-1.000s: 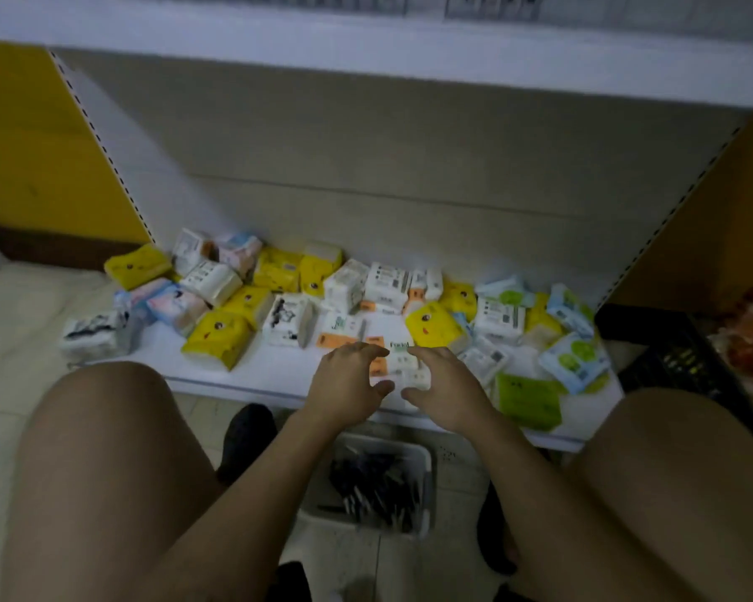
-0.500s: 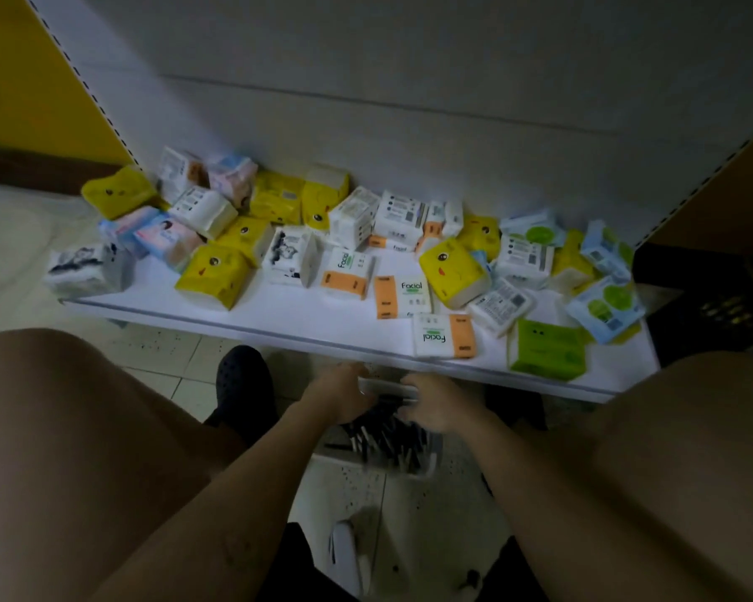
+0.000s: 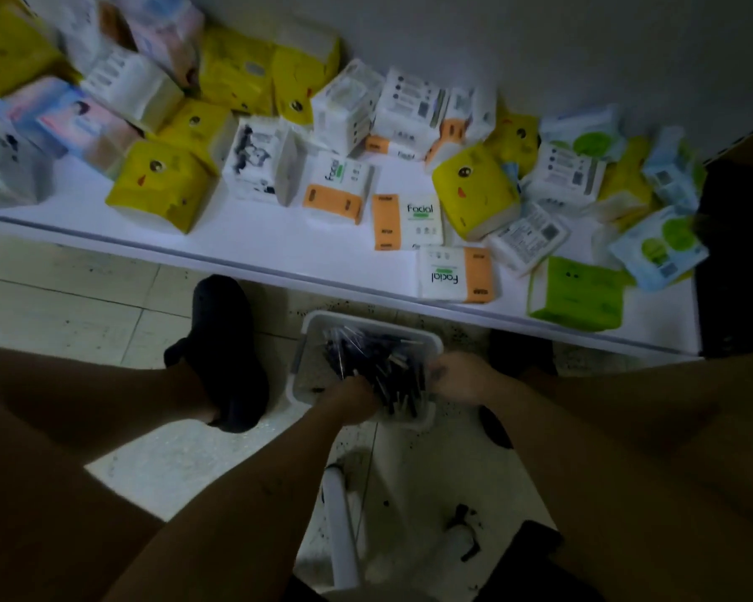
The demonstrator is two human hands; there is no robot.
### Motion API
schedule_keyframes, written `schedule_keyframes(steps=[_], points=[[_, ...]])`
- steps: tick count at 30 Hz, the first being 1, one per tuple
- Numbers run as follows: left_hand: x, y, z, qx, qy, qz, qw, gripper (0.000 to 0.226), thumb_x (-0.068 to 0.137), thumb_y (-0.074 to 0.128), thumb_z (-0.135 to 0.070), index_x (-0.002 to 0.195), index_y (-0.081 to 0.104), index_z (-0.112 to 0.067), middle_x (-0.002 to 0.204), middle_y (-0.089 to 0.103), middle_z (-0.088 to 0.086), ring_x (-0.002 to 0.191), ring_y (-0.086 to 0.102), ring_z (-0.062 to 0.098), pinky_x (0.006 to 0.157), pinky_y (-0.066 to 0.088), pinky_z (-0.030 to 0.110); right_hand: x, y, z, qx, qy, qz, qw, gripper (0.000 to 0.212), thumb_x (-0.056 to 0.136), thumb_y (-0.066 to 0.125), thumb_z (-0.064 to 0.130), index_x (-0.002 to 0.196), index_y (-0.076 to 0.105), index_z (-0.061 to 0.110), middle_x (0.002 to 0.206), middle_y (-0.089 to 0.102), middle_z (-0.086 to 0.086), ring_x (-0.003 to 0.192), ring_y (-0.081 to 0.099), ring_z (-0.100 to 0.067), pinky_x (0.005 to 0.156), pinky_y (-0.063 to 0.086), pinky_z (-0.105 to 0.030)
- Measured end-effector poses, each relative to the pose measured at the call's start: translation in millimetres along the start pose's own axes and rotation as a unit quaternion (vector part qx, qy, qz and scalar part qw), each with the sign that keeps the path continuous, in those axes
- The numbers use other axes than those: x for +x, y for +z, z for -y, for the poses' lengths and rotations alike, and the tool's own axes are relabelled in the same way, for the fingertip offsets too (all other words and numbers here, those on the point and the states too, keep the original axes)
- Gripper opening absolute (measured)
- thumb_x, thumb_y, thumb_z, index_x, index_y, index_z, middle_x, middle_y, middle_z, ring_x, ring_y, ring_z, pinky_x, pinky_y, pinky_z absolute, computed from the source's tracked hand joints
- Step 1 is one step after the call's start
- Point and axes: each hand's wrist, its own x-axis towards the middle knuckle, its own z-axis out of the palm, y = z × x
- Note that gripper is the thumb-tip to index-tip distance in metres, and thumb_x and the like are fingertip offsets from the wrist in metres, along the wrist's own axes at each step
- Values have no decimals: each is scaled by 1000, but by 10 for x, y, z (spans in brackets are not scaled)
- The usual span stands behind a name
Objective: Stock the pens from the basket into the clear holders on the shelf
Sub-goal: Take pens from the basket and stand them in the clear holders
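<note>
Dim tiled floor [image 3: 83, 306] runs under a low white shelf [image 3: 279, 249] whose top is crowded with tissue packs [image 3: 474, 193]; no clear holders show anywhere in view. Just in front of the shelf's front edge, between the person's feet, a white basket [image 3: 366, 317] sits on the floor holding a loose heap of dark pens [image 3: 379, 358]. The left hand [image 3: 348, 395] is down among the pens with its fingers buried in the heap, so I cannot tell whether they grip anything. The right hand [image 3: 459, 378] is at the basket's right rim, fingers apparently curled over it as if to steady it. The pens should be light, stiff and smooth, likely to slide and fan out, so a small bundle pinched round the middle of the barrels would probably carry best. Room is tight: the shelf edge overhangs just beyond the basket, a black shoe [image 3: 229, 354] stands near its left side, and both knees flank the arms. Straight up looks like the freest way out.
</note>
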Motion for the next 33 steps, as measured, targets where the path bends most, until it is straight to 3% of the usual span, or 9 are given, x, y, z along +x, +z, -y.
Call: schedule_keyframes(steps=[4, 8, 11, 16, 19, 23, 27, 30, 33], points=[[146, 206, 148, 34, 3, 47, 998, 43, 97, 49, -33, 134, 51, -9, 132, 55, 14, 118, 53, 28, 98, 46, 35, 114, 90, -20, 11, 22, 6, 1000, 29, 91, 54, 10, 62, 55, 7, 67, 48, -11, 60, 43, -20, 62, 39, -27], [206, 55, 134, -80, -23, -26, 996, 32, 89, 62, -33, 110, 62, -9, 104, 65, 10, 94, 63, 24, 80, 54, 32, 266, 279, 59, 32, 25, 18, 999, 27, 94, 53, 18, 106, 68, -2, 104, 66, -20, 97, 62, -34, 79, 51, -36], [169, -111, 94, -200, -56, -30, 978, 22, 86, 66, -32, 90, 61, -11, 75, 60, 4, 61, 54, 14, 50, 44, 22, 400, 451, 93, 43, 26, 27, 998, 26, 95, 54, 18, 110, 67, 1, 108, 68, -16, 99, 64, -31, 89, 53, -38], [-6, -322, 130, -263, -26, -60, 963, 17, 91, 61, -25, 85, 61, -9, 66, 60, 4, 52, 51, 12, 46, 39, 20, 516, 707, 83, 13, 28, 54, 998, 22, 97, 46, 14, 104, 63, 2, 99, 59, -13, 78, 47, -22, 79, 47, -36], [-80, -273, 197, -282, -24, -45, 958, 22, 99, 49, -29, 96, 60, -11, 70, 67, 6, 52, 53, 11, 46, 38, 20, 547, 787, 79, -13, 18, 54, 998, 25, 97, 46, 13, 117, 61, 9, 110, 60, -12, 82, 50, -22, 69, 45, -29], [-102, -117, 316, -274, -76, -1, 959, 22, 102, 40, -19, 116, 53, -9, 83, 64, 9, 56, 52, 12, 47, 40, 19, 617, 813, 96, -23, 20, 73, 997, 28, 98, 45, 12, 119, 63, 6, 115, 62, -13, 95, 58, -26, 83, 50, -33], [-104, -40, 329, -289, -103, -4, 952, 16, 98, 41, -5, 113, 47, -6, 95, 58, 14, 61, 52, 14, 49, 44, 22, 665, 823, 97, -57, 33, 105, 992, 27, 97, 46, 17, 110, 67, 4, 109, 66, -12, 97, 61, -28, 86, 52, -36], [-47, -74, 292, -286, -65, -59, 954, 10, 100, 42, -15, 97, 51, -13, 82, 55, 7, 61, 46, 11, 52, 39, 22, 660, 818, 130, -70, 51, 111, 990, 24, 95, 50, 18, 104, 67, 4, 96, 62, -9, 88, 58, -26, 78, 49, -33], [11, -132, 261, -269, -27, -99, 958, 23, 102, 40, -31, 104, 55, -14, 78, 56, 2, 65, 48, 13, 65, 46, 31, 643, 857, 166, -80, 60, 87, 991, 20, 92, 52, 15, 101, 68, 6, 92, 60, -10, 86, 59, -27, 74, 50, -33]])
